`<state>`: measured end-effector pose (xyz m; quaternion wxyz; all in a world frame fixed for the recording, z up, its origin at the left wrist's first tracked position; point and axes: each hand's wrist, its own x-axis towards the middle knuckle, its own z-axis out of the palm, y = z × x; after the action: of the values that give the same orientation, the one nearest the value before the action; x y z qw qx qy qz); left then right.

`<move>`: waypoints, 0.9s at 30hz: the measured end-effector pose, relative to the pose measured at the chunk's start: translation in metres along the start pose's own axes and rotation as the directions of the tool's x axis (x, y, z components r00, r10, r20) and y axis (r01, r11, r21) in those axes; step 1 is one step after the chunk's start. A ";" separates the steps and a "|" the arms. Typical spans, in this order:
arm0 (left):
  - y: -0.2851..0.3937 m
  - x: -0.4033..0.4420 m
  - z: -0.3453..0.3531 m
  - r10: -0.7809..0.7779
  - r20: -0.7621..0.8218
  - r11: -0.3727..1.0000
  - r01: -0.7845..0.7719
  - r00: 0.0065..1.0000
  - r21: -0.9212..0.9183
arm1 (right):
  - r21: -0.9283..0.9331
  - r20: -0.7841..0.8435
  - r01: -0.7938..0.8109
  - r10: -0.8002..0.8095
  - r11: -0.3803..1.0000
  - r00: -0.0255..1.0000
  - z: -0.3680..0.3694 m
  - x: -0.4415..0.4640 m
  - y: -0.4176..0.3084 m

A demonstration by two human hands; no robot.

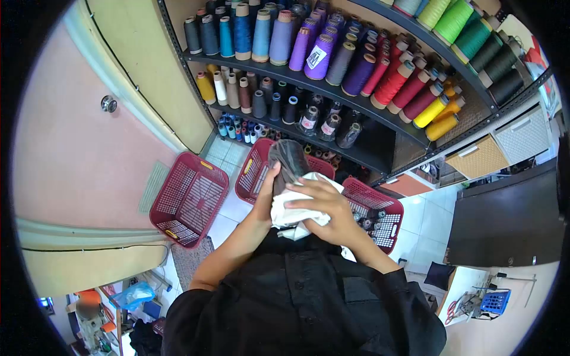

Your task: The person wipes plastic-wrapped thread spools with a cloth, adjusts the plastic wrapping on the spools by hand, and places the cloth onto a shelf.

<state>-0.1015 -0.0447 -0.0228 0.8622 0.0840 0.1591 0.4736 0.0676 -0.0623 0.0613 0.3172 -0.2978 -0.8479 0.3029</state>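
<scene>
In front of my chest, my left hand (266, 199) is closed around the side of a dark thread cone (287, 155), which looks wrapped in clear plastic and tilts away from me. My right hand (325, 207) is wrapped round a white cloth (281, 209) and presses it against the cone's lower part. The cloth hides that end of the cone, and some of it hangs below my fingers. Beneath my hands, a middle red basket (248, 185) is partly covered. To the right, another red basket (392, 209) contains several small dark cones (371, 221).
A third red basket (189, 199) stands on the tiled floor by the pink door (89, 154). Ahead, a dark metal shelf (261, 66) carries many coloured thread cones (282, 37). Woven-front drawers (477, 156) are at right. A person (89, 308) is at the lower left.
</scene>
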 end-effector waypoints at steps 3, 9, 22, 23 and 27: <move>0.010 -0.006 0.013 0.105 -0.152 0.975 -0.072 0.983 0.210 | 0.007 -0.053 0.015 -0.015 1.000 0.998 -0.005 -0.007 0.001; 0.027 -0.036 0.028 0.067 0.256 0.972 -0.121 0.964 0.202 | 0.795 -0.394 -0.118 0.655 0.595 0.645 -0.031 -0.034 0.007; -0.012 -0.015 0.001 0.055 0.017 0.990 -0.052 0.998 -0.130 | 0.236 0.184 -0.027 -0.018 0.971 0.983 -0.001 0.006 0.007; -0.010 -0.018 0.005 0.097 -0.143 0.994 -0.102 0.985 -0.029 | 0.244 0.224 0.001 -0.057 0.970 0.973 -0.001 0.000 0.006; -0.011 -0.015 -0.007 0.127 -0.190 0.991 -0.114 0.974 0.075 | 0.265 0.270 -0.027 -0.048 0.964 0.962 -0.012 -0.007 -0.005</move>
<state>-0.1025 -0.0634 -0.0293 0.8092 0.0743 0.2519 0.5256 0.0792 -0.0666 0.0693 0.2355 -0.2031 -0.8367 0.4508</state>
